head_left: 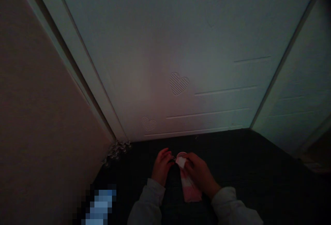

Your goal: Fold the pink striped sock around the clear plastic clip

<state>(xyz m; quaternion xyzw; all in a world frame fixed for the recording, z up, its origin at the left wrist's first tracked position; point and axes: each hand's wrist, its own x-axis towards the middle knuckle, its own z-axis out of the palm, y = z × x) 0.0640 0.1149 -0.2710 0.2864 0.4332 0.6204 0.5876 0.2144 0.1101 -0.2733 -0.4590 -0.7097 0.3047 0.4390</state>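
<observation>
A long pink and white pouch-like item lies over the dark surface, its wider lower end towards me. At its upper end there is a white patch and a rounded pinkish edge. My right hand is closed on the upper part of this item, coming from the right. Just left of the same end, my left hand has its fingers bent together near a small, thin, shiny bit, too dim to name. Whether that bit is joined to the pink item I cannot tell.
Behind the dark surface stands a white panel with embossed hearts and lines. A pinkish-brown wall rises at left. Small greyish petal-like pieces are heaped in the left corner. A pixelated bluish patch sits at lower left.
</observation>
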